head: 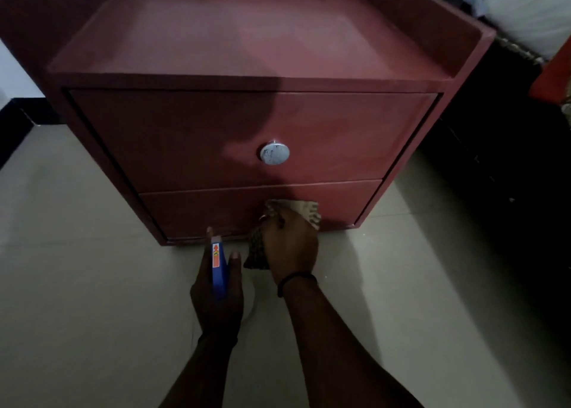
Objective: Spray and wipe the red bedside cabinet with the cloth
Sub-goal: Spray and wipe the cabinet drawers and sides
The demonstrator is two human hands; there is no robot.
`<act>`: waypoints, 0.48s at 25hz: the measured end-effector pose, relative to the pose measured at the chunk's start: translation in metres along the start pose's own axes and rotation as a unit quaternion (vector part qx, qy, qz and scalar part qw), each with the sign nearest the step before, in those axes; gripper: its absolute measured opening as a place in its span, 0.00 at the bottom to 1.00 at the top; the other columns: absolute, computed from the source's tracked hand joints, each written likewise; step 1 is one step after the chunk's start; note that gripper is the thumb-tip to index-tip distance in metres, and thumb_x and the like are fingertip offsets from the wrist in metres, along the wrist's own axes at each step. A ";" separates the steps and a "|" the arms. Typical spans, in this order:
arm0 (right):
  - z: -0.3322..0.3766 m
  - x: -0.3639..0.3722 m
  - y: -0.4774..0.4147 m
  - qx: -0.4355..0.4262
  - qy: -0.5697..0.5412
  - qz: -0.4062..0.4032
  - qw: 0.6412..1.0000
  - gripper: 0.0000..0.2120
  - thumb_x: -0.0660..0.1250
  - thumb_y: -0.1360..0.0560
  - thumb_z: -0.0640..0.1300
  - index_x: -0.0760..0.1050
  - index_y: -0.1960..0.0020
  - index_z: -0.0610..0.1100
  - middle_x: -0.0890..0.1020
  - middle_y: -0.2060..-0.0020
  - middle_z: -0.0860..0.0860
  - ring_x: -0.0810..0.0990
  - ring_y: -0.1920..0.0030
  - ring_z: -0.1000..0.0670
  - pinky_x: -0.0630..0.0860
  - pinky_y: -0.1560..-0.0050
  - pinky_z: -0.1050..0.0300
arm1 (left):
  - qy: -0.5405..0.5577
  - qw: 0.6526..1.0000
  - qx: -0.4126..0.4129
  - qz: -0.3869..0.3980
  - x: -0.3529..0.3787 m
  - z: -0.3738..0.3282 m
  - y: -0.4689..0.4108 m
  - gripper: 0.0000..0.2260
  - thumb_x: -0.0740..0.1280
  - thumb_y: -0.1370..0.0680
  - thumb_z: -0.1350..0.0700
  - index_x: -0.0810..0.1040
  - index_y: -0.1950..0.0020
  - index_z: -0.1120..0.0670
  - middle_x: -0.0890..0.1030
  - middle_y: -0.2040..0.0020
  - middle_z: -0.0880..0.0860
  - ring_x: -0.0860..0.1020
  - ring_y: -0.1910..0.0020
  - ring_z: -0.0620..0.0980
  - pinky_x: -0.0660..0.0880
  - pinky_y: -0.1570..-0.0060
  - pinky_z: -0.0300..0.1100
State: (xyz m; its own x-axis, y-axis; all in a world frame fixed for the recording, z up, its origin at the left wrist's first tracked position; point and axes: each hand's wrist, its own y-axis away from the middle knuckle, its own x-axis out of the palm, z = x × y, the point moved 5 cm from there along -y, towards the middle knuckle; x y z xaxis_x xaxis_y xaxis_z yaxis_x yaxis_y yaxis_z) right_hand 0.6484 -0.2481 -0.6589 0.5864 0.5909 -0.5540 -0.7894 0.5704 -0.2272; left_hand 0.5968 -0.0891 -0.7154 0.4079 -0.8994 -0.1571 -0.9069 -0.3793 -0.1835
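Note:
The red bedside cabinet [191, 135] stands on the floor in front of me, with a rimmed top and two drawers. A round silver knob [274, 153] sits on the upper drawer. My right hand [290, 247] grips a patterned brown cloth [309, 211] and presses it against the lower drawer front, near its middle. My left hand [216, 296] holds a spray bottle with a blue head [218, 271] low in front of the cabinet's bottom edge, nozzle pointing at the drawer. The white bottle body is mostly hidden below my hand.
Pale floor tiles [77, 284] spread around the cabinet. A dark bed frame [494, 191] stands close on the right, with white bedding [531, 8] above it. A white wall with a black skirting [15, 120] lies to the left.

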 end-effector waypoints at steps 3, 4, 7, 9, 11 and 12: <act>-0.054 0.015 0.009 0.281 -0.373 -0.028 0.884 0.11 0.67 0.25 0.37 0.84 0.45 0.44 0.84 0.45 0.45 0.81 0.41 0.41 0.76 0.36 0.49 | -0.004 1.000 0.012 0.008 0.002 -0.001 -0.001 0.24 0.67 0.21 0.42 0.72 0.26 0.47 0.84 0.50 0.57 0.83 0.56 0.52 0.83 0.56 0.56; -0.054 0.022 0.013 0.300 -0.436 -0.027 0.848 0.12 0.68 0.25 0.35 0.84 0.45 0.44 0.84 0.45 0.45 0.81 0.42 0.41 0.76 0.36 0.45 | -0.006 1.000 0.017 0.009 0.001 -0.004 -0.001 0.24 0.67 0.21 0.43 0.74 0.27 0.51 0.84 0.52 0.56 0.83 0.57 0.50 0.83 0.57 0.54; -0.038 0.045 0.020 0.319 -0.463 -0.004 0.827 0.17 0.63 0.27 0.30 0.82 0.45 0.44 0.84 0.49 0.47 0.82 0.49 0.46 0.79 0.41 0.46 | -0.001 0.999 0.025 0.022 0.003 -0.004 -0.003 0.17 0.70 0.22 0.54 0.76 0.33 0.50 0.81 0.55 0.42 0.81 0.59 0.35 0.80 0.58 0.35; -0.032 0.056 0.020 0.379 -0.522 0.040 0.763 0.22 0.62 0.33 0.32 0.78 0.40 0.40 0.81 0.47 0.41 0.79 0.51 0.43 0.77 0.44 0.43 | -0.003 0.999 0.019 0.029 0.003 -0.007 0.000 0.20 0.71 0.24 0.59 0.72 0.33 0.48 0.79 0.53 0.40 0.78 0.57 0.27 0.74 0.58 0.24; -0.031 0.062 0.016 0.414 -0.572 0.099 0.702 0.22 0.65 0.34 0.42 0.76 0.40 0.40 0.78 0.46 0.38 0.78 0.49 0.41 0.75 0.44 0.44 | -0.015 0.999 0.027 0.034 0.001 -0.006 0.000 0.21 0.71 0.24 0.59 0.72 0.32 0.50 0.79 0.52 0.41 0.77 0.55 0.26 0.74 0.56 0.23; -0.032 0.061 0.016 0.430 -0.580 0.114 0.682 0.19 0.64 0.29 0.47 0.76 0.41 0.40 0.79 0.46 0.38 0.78 0.47 0.41 0.74 0.41 0.45 | -0.020 0.999 0.030 0.037 0.000 -0.004 -0.001 0.22 0.70 0.24 0.58 0.73 0.31 0.53 0.79 0.53 0.42 0.77 0.56 0.26 0.75 0.57 0.24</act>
State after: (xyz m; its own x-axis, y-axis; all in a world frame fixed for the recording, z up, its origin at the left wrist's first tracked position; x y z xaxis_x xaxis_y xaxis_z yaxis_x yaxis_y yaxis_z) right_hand 0.6661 -0.2209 -0.7218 0.6100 0.4893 0.6233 -0.7774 0.2173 0.5902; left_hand 0.5976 -0.0897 -0.7111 0.3456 -0.9143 -0.2111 -0.9269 -0.2976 -0.2284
